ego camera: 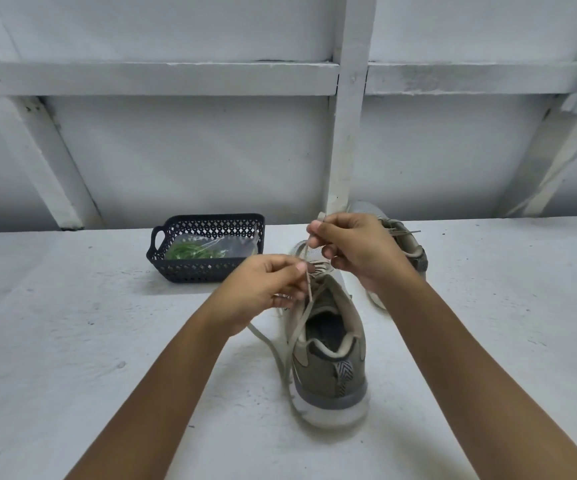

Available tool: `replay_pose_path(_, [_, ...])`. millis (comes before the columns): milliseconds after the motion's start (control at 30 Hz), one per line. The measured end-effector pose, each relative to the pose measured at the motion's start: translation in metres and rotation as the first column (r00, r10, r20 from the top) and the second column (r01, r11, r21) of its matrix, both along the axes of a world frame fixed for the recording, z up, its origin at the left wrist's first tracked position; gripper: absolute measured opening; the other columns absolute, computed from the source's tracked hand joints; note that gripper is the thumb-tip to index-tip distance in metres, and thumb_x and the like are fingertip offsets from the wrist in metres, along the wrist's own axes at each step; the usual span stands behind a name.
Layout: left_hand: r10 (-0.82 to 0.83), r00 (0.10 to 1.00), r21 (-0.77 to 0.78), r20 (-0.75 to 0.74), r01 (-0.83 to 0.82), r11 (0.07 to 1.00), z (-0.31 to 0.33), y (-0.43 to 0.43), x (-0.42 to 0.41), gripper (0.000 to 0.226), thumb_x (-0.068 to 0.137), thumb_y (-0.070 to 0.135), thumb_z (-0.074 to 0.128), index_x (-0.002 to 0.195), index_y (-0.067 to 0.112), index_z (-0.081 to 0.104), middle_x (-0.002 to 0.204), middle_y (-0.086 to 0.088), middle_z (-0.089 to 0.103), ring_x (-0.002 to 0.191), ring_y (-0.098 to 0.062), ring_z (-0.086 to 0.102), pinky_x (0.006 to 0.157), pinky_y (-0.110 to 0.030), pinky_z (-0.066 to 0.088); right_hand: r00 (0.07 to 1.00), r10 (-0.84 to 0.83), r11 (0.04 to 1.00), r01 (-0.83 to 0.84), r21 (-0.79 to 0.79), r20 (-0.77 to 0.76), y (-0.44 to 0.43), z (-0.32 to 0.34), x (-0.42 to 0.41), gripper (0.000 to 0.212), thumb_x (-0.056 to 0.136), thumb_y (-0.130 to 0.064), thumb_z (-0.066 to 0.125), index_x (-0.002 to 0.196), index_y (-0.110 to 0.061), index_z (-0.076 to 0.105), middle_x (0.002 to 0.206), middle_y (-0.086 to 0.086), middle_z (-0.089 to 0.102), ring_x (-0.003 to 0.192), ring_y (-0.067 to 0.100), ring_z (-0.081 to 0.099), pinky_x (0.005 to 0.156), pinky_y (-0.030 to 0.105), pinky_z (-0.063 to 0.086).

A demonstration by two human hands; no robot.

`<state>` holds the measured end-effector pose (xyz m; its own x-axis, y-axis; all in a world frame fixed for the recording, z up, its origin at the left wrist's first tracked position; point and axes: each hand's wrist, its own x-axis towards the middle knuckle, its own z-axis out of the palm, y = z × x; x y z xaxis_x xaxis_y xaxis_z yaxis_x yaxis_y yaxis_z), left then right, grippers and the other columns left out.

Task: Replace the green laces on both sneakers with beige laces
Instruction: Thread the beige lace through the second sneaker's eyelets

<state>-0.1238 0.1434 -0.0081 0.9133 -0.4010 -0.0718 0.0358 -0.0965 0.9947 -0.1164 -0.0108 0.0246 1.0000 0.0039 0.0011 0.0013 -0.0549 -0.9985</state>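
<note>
Lace, beige, ran in the head view as one short stretch between both hands, its long axis nearly straight away from the person. The right hand pinched it between thumb and forefinger at the far end, its other fingers curled in. The left hand, nearer the person and lower, pinched the same strand between thumb and fingertips, and the lace tip stuck out just below that pinch, pointing down at the eyelets. Directly under and between the hands stood the sneaker, heel toward the person, with loose beige loops trailing beside it under the left wrist. The left hand was the nearer one to the eyelets, so feeding the tip in looked like its job, with the right keeping tension. Behind the right hand lay the second sneaker, apparently already laced in beige. Beyond the left hand sat a dark basket holding the green laces in a clear bag, well apart from both hands on the white surface.
</note>
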Motion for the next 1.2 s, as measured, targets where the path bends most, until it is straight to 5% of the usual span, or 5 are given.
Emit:
replay_pose_path(367, [-0.043, 0.999, 0.015, 0.009, 0.043, 0.999, -0.006, 0.008, -0.003, 0.014, 0.089, 0.011, 0.058, 0.085, 0.009, 0.071, 0.060, 0.003, 0.056, 0.059, -0.007, 0.049, 0.057, -0.019, 0.040, 1.000, -0.026, 1.000, 0.026, 0.001, -0.011, -0.001, -0.003, 0.005, 0.017, 0.093, -0.011, 0.057, 0.077, -0.009, 0.061, 0.061, -0.002, 0.061, 0.042, 0.003, 0.042, 0.043, 0.016, 0.030])
replay_pose_path(467, [0.004, 1.000, -0.068, -0.017, -0.005, 0.998, -0.007, 0.011, -0.004, 0.018, 0.089, 0.007, 0.057, 0.085, 0.011, 0.073, 0.066, 0.001, 0.058, 0.060, -0.006, 0.051, 0.057, -0.016, 0.045, 0.998, -0.058, 0.987, 0.059, -0.147, 0.011, -0.006, -0.009, 0.003, 0.013, 0.093, -0.016, 0.057, 0.086, -0.009, 0.066, 0.069, -0.002, 0.064, 0.050, 0.006, 0.047, 0.044, 0.013, 0.034])
replay_pose_path(633, [0.188, 0.982, -0.086, -0.013, -0.189, 0.978, -0.013, 0.013, 0.000, 0.015, 0.089, 0.009, 0.059, 0.089, 0.014, 0.073, 0.063, 0.009, 0.064, 0.059, -0.002, 0.054, 0.058, -0.014, 0.048, 0.988, -0.068, 0.723, 0.143, -0.675, 0.136, -0.012, -0.030, -0.009, 0.023, 0.093, -0.034, 0.054, 0.096, -0.014, 0.066, 0.096, 0.002, 0.064, 0.091, 0.014, 0.058, 0.071, 0.023, 0.036])
replay_pose_path(933, [0.370, 0.909, -0.018, 0.193, -0.374, 0.927, -0.022, 0.003, -0.001, 0.019, 0.087, 0.010, 0.065, 0.074, 0.024, 0.070, 0.068, -0.001, 0.066, 0.056, 0.000, 0.054, 0.059, -0.017, 0.047, 0.975, 0.044, 0.456, 0.176, -0.872, 0.220, 0.001, -0.051, -0.027, 0.040, 0.085, -0.058, 0.052, 0.086, -0.022, 0.070, 0.106, -0.002, 0.047, 0.110, 0.020, 0.043, 0.094, 0.035, 0.040])
replay_pose_path(1200, [0.387, 0.898, -0.024, 0.210, -0.390, 0.920, -0.034, -0.003, -0.004, 0.021, 0.086, 0.007, 0.065, 0.073, 0.024, 0.069, 0.062, 0.008, 0.065, 0.060, -0.002, 0.058, 0.063, -0.020, 0.049, 0.995, -0.004, 0.745, 0.071, -0.663, 0.102, 0.004, -0.050, -0.020, 0.018, 0.084, -0.023, 0.065, 0.073, -0.010, 0.065, 0.104, -0.002, 0.046, 0.098, 0.007, 0.049, 0.075, 0.009, 0.033])
